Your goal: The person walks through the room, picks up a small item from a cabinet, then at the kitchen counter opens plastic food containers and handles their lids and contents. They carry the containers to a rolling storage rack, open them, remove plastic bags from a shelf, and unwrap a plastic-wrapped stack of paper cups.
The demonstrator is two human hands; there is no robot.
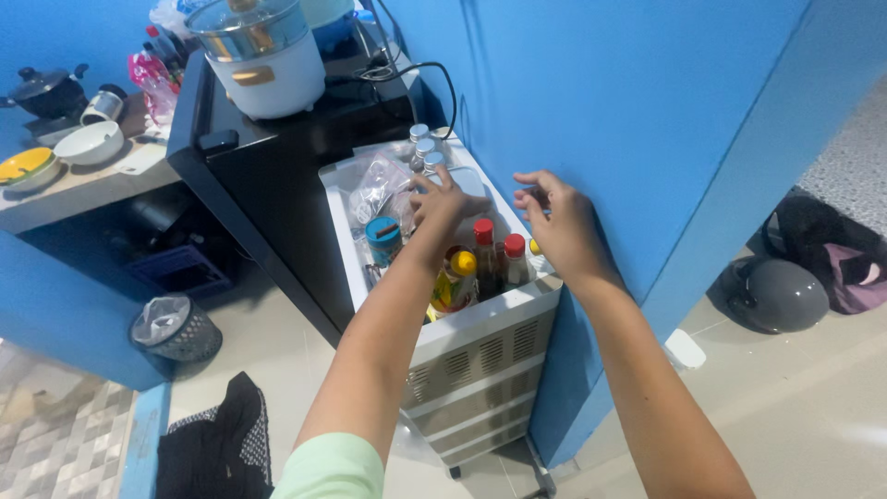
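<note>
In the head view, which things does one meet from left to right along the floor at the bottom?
Wire waste basket → dark cloth → white slatted cart → grey helmet → dark bag.

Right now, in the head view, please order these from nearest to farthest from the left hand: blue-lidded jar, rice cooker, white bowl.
1. Blue-lidded jar, in the cart, just beside the left hand.
2. Rice cooker, on the black cabinet behind.
3. White bowl, far left shelf.

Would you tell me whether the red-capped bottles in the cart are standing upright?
Upright: both red-capped bottles stand in the white cart with caps pointing up, just below the left hand.
</note>
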